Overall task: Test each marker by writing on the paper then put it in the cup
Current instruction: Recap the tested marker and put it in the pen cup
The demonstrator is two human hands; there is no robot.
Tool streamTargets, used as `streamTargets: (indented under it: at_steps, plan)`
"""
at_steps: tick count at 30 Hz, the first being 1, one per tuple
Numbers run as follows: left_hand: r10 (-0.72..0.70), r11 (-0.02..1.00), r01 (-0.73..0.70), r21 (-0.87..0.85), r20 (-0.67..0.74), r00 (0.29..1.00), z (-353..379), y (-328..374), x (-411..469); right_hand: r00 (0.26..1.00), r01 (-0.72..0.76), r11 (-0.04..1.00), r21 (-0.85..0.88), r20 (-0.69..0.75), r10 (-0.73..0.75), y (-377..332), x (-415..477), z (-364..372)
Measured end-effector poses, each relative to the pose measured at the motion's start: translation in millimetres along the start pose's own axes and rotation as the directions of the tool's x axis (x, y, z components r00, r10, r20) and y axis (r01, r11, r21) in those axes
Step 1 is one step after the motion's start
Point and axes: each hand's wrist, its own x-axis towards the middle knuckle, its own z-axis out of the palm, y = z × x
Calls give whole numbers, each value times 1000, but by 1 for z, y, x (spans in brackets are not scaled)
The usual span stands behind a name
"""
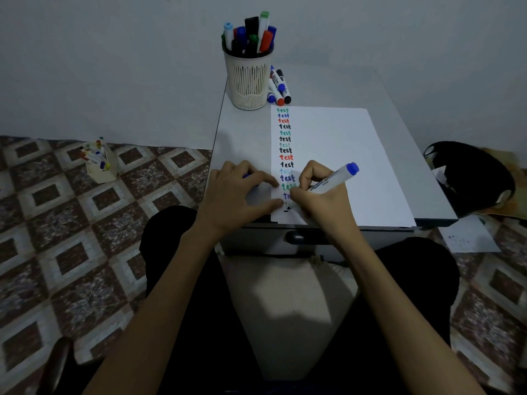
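A white sheet of paper (342,155) lies on a small grey table (242,132), with a column of "test" words in several colours down its left edge. My right hand (319,195) grips a blue-ended marker (333,179), its tip down on the paper near the bottom of the column. My left hand (239,192) rests on the paper's left edge, its fingers curled round a small blue object, probably the marker's cap (247,175). A cream slotted cup (248,78) at the table's far left holds several markers. Three more markers (279,86) lie beside the cup.
A small box of coloured pens (98,161) stands on the patterned floor at the left. A black bag (470,178) sits to the right of the table, with a loose sheet (467,238) below it. The table has a drawer handle (296,238) at its front.
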Motion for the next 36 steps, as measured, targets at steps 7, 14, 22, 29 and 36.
streamTargets:
  at_steps: [7,14,22,29,36]
  plan:
    - [-10,1000,10,-7,2,1000,0,0,0,999,6,1000,-31,51,-4,-2,-1,1]
    - [-4,1000,4,-6,11,1000,0,0,0,1000,9,1000,-28,1,-9,2,0,-1]
    - [-3,1000,3,-5,18,1000,0,-3,0,999,31,999,-30,19,-30,2,-2,0]
    - [-1,1000,2,-13,24,1000,0,-2,0,997,46,999,10,-57,-46,2,-3,0]
    - [-9,1000,10,-28,34,999,-1,-2,0,999,36,999,2,-14,-36,3,-2,-2]
